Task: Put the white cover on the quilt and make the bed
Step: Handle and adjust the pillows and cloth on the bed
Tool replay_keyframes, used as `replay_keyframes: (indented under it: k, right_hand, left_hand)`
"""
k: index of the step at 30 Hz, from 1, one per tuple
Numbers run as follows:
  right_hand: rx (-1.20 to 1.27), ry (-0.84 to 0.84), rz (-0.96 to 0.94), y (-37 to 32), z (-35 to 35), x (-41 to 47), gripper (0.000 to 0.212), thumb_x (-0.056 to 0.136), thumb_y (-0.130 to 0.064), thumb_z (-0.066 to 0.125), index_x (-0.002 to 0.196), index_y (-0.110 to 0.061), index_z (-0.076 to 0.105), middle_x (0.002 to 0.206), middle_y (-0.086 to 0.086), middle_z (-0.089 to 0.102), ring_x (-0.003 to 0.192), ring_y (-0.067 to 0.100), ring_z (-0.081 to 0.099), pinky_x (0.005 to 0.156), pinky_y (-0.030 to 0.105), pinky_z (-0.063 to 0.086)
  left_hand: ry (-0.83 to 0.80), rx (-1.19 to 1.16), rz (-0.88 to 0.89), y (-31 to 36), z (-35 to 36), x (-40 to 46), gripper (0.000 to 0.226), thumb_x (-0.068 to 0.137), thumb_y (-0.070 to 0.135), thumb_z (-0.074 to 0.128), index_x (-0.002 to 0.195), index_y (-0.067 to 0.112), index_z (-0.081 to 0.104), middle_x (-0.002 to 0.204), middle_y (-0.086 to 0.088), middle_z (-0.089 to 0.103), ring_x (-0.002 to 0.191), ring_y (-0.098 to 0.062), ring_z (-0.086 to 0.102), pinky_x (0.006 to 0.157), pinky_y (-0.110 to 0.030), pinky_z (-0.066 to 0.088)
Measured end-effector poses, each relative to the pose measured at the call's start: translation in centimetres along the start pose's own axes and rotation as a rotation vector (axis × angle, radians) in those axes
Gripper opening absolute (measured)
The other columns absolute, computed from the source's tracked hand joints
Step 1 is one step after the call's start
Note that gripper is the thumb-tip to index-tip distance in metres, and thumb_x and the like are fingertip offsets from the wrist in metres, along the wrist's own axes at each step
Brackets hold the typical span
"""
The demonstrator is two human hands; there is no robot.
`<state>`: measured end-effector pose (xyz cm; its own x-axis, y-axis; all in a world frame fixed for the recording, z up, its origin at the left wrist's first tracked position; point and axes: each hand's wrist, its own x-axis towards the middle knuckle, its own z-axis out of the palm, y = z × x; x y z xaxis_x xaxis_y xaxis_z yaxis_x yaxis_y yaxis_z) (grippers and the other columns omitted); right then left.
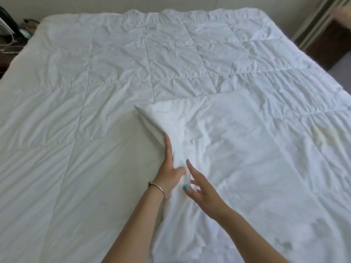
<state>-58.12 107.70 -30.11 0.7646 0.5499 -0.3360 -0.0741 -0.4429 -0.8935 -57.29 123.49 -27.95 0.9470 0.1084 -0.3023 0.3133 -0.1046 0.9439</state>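
My left hand (pixel 168 172) is lying along the left edge of the white cover (pixel 237 158), index finger stretched straight up the fold, thumb pressing into the bunched cloth beside it; the other fingers are going under the fabric, so I cannot tell whether they are curling round it. A thin metal bangle (pixel 158 187) is sitting on that wrist. My right hand (pixel 202 188) is hovering just beside the left one, fingers spread and relaxed, wide and holding nothing, with painted teal nails showing on the thumb and index finger; whether the fingertips are touching the cloth I cannot tell. Both forearms are coming in from the bottom of the view, bare. The cover is lying on the near right part of the bed, brighter than what is under it, its far left corner folded into a soft point and its near part crumpling toward me between my arms. It is resting on top of the quilt (pixel 114 73), which is spreading flat across the whole mattress, stitched in large squares and creased throughout, its far edge bunching against the wall (pixel 95 4). At the far left, a dark bedside surface (pixel 7 52) is carrying some cables and dark objects too blurred to name. At the far right, a dark piece of wooden furniture (pixel 328 40) is standing beside pale vertical trim.
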Motion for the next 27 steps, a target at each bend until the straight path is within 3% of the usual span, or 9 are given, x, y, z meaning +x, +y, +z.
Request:
replay_keyframes:
  k: [5,9,12,14,16,19,22,24,27]
  right_hand:
    - [0.173,0.241,-0.059,-4.1,-5.9,-4.8,0.094,0.071,-0.063,0.074,0.138,-0.07,0.008,0.133,-0.045,0.024,0.118,-0.019,0.039,0.086,0.008,0.045]
    - [0.01,0.204,-0.023,-6.1,-13.8,-7.5,0.107,0.068,-0.05,0.08,0.149,-0.054,0.009,0.125,-0.029,0.035,0.105,-0.013,0.052,0.075,0.009,0.045]
    - [0.003,0.081,0.041,-5.7,-18.9,-9.2,0.121,0.068,-0.027,0.088,0.145,-0.063,0.002,0.129,-0.015,0.037,0.076,0.009,0.067,0.06,0.025,0.055]
    - [0.016,0.058,0.044,-4.2,-21.9,-10.0,0.126,0.068,-0.013,0.083,0.142,-0.067,-0.004,0.126,-0.019,0.035,0.086,0.025,0.068,0.063,0.04,0.061]
    - [0.02,0.056,0.016,-2.4,-25.8,-10.8,0.122,0.073,0.002,0.071,0.144,-0.063,-0.006,0.128,-0.018,0.036,0.087,0.019,0.066,0.06,0.033,0.058]
    - [0.01,0.133,-0.032,0.9,-33.8,-12.1,0.112,0.074,0.014,0.051,0.149,-0.055,0.002,0.148,-0.007,0.033,0.097,0.013,0.06,0.054,0.017,0.047]
    - [0.01,0.298,-0.064,4.9,-43.8,-13.8,0.105,0.074,0.018,0.044,0.15,-0.048,0.014,0.149,-0.008,0.035,0.119,0.017,0.056,0.06,0.017,0.048]
    - [-0.066,0.449,-0.082,7.8,-51.1,-14.6,0.1,0.074,0.018,0.044,0.146,-0.048,0.023,0.142,-0.01,0.042,0.124,0.02,0.054,0.07,0.021,0.05]
    - [-0.265,0.753,0.061,13.2,-61.3,-15.3,0.088,0.078,0.006,0.053,0.148,-0.041,0.028,0.138,-0.001,0.048,0.124,0.026,0.051,0.09,0.034,0.046]
  left_hand:
    - [-0.164,-0.005,0.133,8.2,6.4,-0.3,0.107,0.081,-0.01,0.044,0.141,0.062,-0.009,0.146,0.034,0.002,0.139,0.005,0.016,0.106,-0.019,0.036]
    - [-0.232,-0.035,0.142,12.2,12.7,-0.4,0.104,0.08,-0.013,0.039,0.144,0.058,0.0,0.151,0.029,0.006,0.137,0.006,0.014,0.087,-0.003,0.035]
    - [-0.199,-0.102,0.153,14.1,17.6,-0.3,0.101,0.079,-0.017,0.035,0.15,0.049,0.008,0.151,0.034,0.007,0.136,0.006,0.02,0.087,-0.001,0.036]
    - [-0.198,-0.134,0.146,15.3,21.3,0.2,0.099,0.079,-0.017,0.034,0.148,0.052,0.015,0.152,0.034,0.015,0.116,-0.003,0.046,0.08,-0.012,0.044]
    - [-0.189,-0.134,0.115,17.1,25.6,1.4,0.096,0.081,-0.014,0.036,0.145,0.056,0.018,0.151,0.029,0.025,0.083,-0.002,0.053,0.069,-0.015,0.046]
    - [-0.158,-0.113,0.076,20.0,33.5,4.3,0.094,0.084,-0.009,0.038,0.145,0.058,0.013,0.148,0.0,0.043,0.064,0.002,0.055,0.061,-0.013,0.045]
    - [-0.188,-0.064,0.139,23.7,43.7,8.3,0.093,0.084,-0.01,0.039,0.15,0.049,0.01,0.158,0.002,0.024,0.095,-0.007,0.062,0.061,-0.011,0.047]
    - [-0.203,0.006,0.221,25.8,50.3,11.2,0.091,0.086,-0.007,0.043,0.152,0.044,0.005,0.16,0.015,0.006,0.126,-0.015,0.046,0.087,-0.018,0.049]
    - [-0.259,0.325,0.301,26.6,58.2,15.4,0.085,0.093,0.014,0.047,0.151,0.043,-0.009,0.161,0.011,-0.013,0.149,-0.017,0.005,0.119,-0.039,0.022]
